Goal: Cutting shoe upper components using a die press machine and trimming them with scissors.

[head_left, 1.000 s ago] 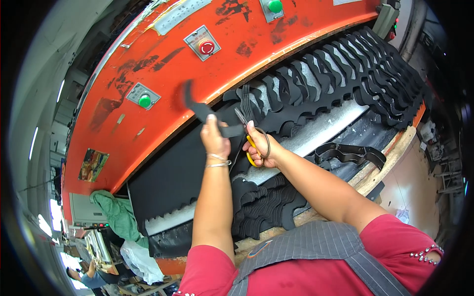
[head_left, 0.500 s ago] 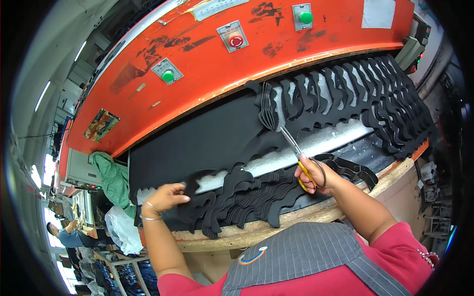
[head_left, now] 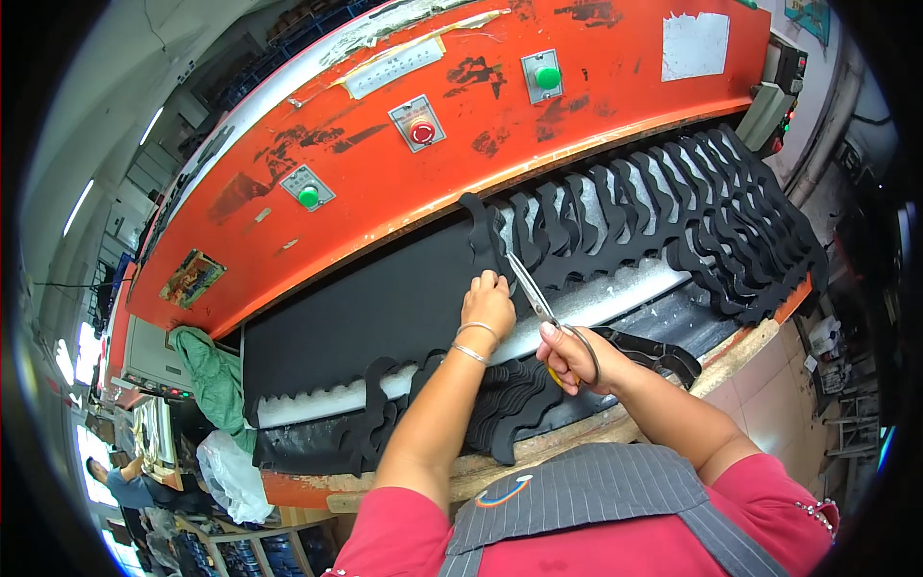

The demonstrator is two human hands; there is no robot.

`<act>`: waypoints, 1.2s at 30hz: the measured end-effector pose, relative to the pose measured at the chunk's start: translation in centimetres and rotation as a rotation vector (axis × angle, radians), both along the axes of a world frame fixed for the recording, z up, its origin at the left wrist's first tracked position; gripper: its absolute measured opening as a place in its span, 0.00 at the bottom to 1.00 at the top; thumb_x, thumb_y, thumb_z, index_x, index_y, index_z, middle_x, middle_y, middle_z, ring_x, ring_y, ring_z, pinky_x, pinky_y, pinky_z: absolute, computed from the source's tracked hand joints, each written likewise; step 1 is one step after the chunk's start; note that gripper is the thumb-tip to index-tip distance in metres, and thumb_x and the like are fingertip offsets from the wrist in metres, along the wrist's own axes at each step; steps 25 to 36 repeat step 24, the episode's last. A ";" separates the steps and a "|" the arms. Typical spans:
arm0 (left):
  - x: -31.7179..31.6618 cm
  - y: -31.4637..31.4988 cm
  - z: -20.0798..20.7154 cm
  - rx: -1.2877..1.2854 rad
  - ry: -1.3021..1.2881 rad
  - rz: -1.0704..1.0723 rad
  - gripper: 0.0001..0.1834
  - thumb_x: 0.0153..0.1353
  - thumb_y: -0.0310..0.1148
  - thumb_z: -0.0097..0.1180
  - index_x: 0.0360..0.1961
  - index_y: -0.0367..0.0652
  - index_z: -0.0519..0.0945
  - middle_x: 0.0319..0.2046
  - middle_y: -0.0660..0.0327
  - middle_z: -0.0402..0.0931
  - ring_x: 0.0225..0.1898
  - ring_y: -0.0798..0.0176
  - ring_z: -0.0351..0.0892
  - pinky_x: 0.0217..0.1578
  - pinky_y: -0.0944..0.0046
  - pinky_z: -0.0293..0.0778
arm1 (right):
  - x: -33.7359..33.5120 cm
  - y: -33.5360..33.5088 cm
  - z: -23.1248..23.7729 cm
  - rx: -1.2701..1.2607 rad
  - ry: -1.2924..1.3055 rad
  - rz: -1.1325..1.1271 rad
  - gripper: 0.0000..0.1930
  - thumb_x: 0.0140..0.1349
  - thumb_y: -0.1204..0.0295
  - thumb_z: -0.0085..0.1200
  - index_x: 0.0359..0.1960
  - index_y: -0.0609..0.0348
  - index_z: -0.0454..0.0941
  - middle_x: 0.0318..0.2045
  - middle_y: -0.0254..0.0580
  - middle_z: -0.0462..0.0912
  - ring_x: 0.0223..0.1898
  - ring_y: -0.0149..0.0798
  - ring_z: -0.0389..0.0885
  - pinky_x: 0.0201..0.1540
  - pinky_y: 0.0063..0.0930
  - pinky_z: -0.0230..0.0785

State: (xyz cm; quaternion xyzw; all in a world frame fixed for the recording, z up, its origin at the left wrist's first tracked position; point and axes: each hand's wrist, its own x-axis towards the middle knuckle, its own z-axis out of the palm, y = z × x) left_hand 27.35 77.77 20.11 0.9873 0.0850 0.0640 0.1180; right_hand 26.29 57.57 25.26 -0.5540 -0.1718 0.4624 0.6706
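Note:
My right hand point(head_left: 574, 358) is closed around the handles of long metal scissors point(head_left: 532, 296). One handle loop looks dark, and some yellow shows at the grip. The blades point away from me, with their tips at the cut part of a black foam-like sheet point(head_left: 356, 313). Just left of the blades, my left hand point(head_left: 488, 310) has its fingers bunched together on that sheet, seemingly pinching its cut edge; the fingertips are partly hidden. Wavy black strips point(head_left: 635, 197) fan out to the right. A pile of wavy black pieces point(head_left: 505, 399) lies under my forearms, partly covered.
Behind the sheet rises an orange machine front point(head_left: 385, 183) with green buttons point(head_left: 547, 77) and a red button point(head_left: 422, 132). A black curved frame point(head_left: 663, 358) lies near the worn front edge point(head_left: 711, 380). Green cloth point(head_left: 207, 380) hangs at left; another person point(head_left: 125, 481) is beyond.
My left hand has swung up and right from the sheet's near left edge to beside the blades. The scissors and right hand shifted slightly left as the view moved.

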 end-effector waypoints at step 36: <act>10.9 2.8 4.0 -0.179 0.287 0.392 0.34 0.50 0.46 0.65 0.57 0.44 0.71 0.61 0.47 0.61 0.65 0.47 0.56 0.61 0.58 0.60 | 4.6 3.4 -5.4 -0.114 0.355 -0.161 0.34 0.55 0.37 0.50 0.33 0.63 0.69 0.15 0.28 0.63 0.12 0.24 0.62 0.13 0.23 0.61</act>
